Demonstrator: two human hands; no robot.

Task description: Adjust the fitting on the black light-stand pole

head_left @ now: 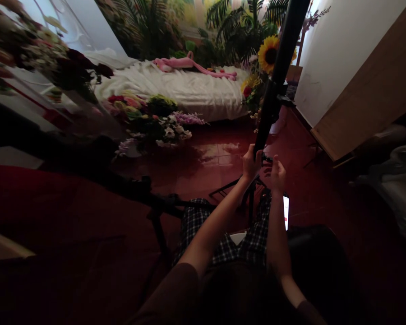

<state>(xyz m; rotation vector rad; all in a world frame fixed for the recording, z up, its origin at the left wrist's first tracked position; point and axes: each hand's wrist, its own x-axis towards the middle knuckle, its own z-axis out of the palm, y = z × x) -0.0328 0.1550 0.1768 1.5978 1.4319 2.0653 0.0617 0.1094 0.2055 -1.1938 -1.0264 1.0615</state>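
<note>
A black pole (268,108) rises at a tilt from a stand with spread legs (223,186) between my knees. My left hand (251,163) is wrapped round the pole low down. Just right of it, my right hand (276,174) is at a small dark knob (265,159) on the pole's side, its fingers apart and slightly curled. No object shows inside the right hand; whether its fingertips touch the knob is hard to tell. A lit phone (286,212) lies beside my right forearm.
Another dark pole (101,167) crosses the left side. A white-draped bench (203,92) with a pink plush toy (182,62) stands ahead, with flowers (169,131) before it. Sunflowers (268,54) stand behind the pole. A wooden board (365,85) leans at right.
</note>
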